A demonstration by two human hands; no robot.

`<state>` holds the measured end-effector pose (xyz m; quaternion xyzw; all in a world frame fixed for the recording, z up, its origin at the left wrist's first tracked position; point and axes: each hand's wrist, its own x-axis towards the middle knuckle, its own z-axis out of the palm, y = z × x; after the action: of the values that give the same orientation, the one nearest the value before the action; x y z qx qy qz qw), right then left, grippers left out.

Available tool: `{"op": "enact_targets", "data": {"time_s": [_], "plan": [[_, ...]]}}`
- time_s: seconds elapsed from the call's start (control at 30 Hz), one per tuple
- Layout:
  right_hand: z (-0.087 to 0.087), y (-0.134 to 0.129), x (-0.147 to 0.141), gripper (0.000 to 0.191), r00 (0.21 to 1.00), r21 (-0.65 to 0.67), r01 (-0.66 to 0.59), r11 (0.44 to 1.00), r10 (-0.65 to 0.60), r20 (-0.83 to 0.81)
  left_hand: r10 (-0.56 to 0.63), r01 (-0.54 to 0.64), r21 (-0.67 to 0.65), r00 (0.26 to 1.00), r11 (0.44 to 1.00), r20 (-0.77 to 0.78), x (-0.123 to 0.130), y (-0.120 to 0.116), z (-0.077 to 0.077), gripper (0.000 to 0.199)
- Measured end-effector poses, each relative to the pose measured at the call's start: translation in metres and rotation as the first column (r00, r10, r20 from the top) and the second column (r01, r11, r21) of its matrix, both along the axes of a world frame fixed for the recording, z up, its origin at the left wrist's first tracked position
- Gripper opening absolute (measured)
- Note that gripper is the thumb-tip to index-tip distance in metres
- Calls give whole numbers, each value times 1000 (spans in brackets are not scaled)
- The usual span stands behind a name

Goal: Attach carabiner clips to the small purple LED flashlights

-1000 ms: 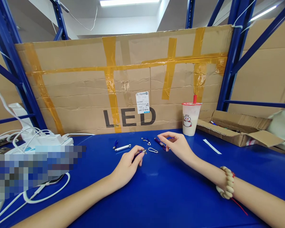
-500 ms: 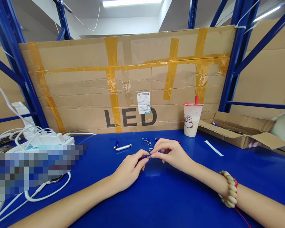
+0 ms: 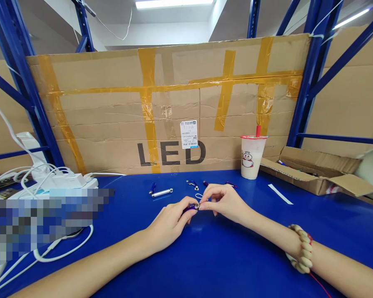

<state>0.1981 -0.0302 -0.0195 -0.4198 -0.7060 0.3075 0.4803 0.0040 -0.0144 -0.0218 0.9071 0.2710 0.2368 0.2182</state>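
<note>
My left hand (image 3: pixel 173 218) pinches a small dark-blue tube (image 3: pixel 191 207) with a silver end between thumb and fingers. At that silver end, the thumb and index finger of my right hand (image 3: pixel 225 203) are pressed together; whatever small part they grip is hidden. A thin pale loop (image 3: pixel 198 195) shows just behind the fingertips. Beyond my hands lie a silver tube (image 3: pixel 162 193), a short blue tube (image 3: pixel 152 188) and a few small metal pieces (image 3: pixel 192 184). Partly behind my right hand lies a dark purple tube (image 3: pixel 231 184).
A drink cup (image 3: pixel 252 159) with a red straw stands at the back right. Beside it are an open cardboard box (image 3: pixel 311 178) and a white strip (image 3: pixel 280 194). White cables and a power strip (image 3: pixel 62 180) crowd the left. A large cardboard sheet (image 3: pixel 112 124) closes off the back.
The tube's silver end has turned slightly toward me and shows more plainly. Both hands keep nearly the same place and grip; the view has shifted very slightly.
</note>
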Motion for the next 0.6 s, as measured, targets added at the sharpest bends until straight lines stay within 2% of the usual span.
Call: {"op": "enact_targets", "data": {"time_s": [0.3,0.47,0.6], "plan": [[2,-4,-1,31,997,-1,54,999,-54,49,21,-21,-16,1000,1000,18,0,-2,0,28],[-1,-2,1,29,990,38,94,995,-98,100,33,-33,-19,999,999,36,1,-2,1,26],[-3,-1,3,27,988,70,80,994,-88,124,50,-50,-12,998,999,31,1,-3,1,25]]}}
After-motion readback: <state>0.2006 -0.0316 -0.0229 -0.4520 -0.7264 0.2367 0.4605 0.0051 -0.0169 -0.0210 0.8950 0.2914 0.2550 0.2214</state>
